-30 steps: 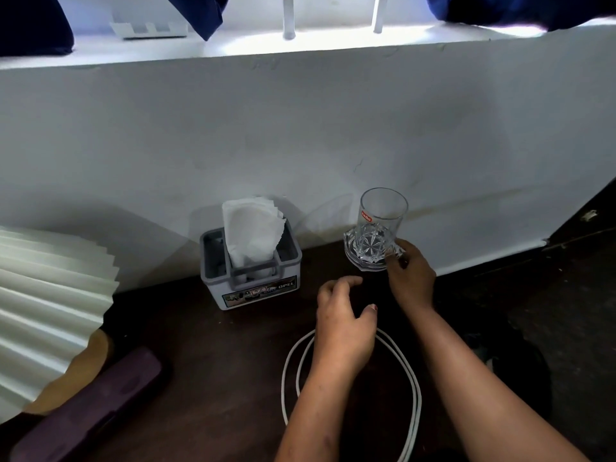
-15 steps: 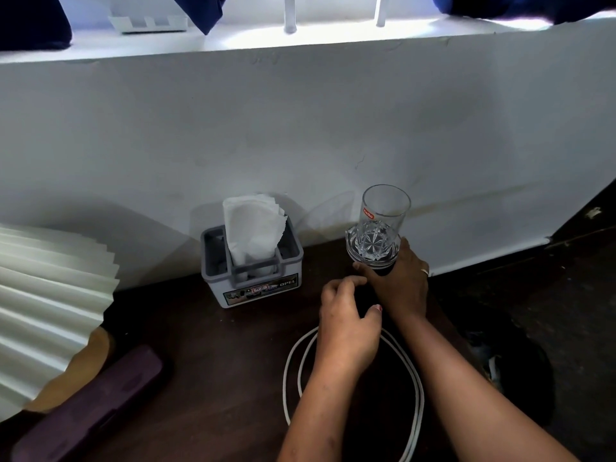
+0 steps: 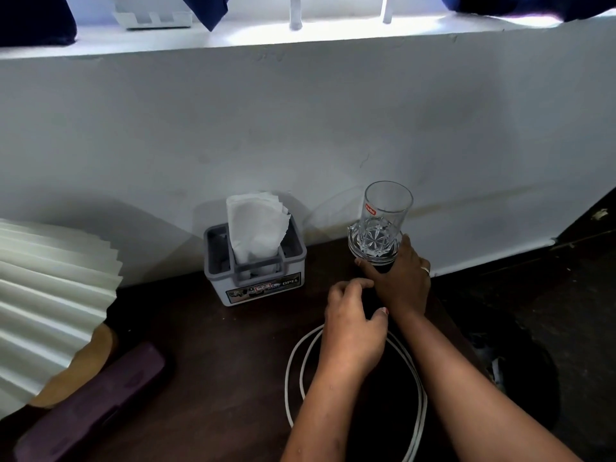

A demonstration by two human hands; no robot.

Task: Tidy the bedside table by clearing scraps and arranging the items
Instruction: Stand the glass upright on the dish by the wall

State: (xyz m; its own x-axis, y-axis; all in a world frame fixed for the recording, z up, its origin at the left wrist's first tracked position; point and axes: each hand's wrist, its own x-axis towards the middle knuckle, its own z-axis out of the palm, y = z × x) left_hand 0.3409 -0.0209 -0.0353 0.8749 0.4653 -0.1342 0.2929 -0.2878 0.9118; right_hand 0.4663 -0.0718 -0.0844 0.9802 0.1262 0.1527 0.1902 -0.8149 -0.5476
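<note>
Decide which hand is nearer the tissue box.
Left. The left hand lies just right of the box, slightly nearer the camera; the right hand is further right, at the base of the glass.

Dark wooden table (image 3: 216, 361) bears a grey tissue box (image 3: 256, 285), white cable loop (image 3: 295, 371), purple case (image 3: 90, 408)

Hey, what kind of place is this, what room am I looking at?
Probably a bedside corner of a bedroom: a dark wooden table against a white wall under a window ledge, carrying a pleated lampshade, a tissue holder, a drinking glass and a coiled white cable.
</note>
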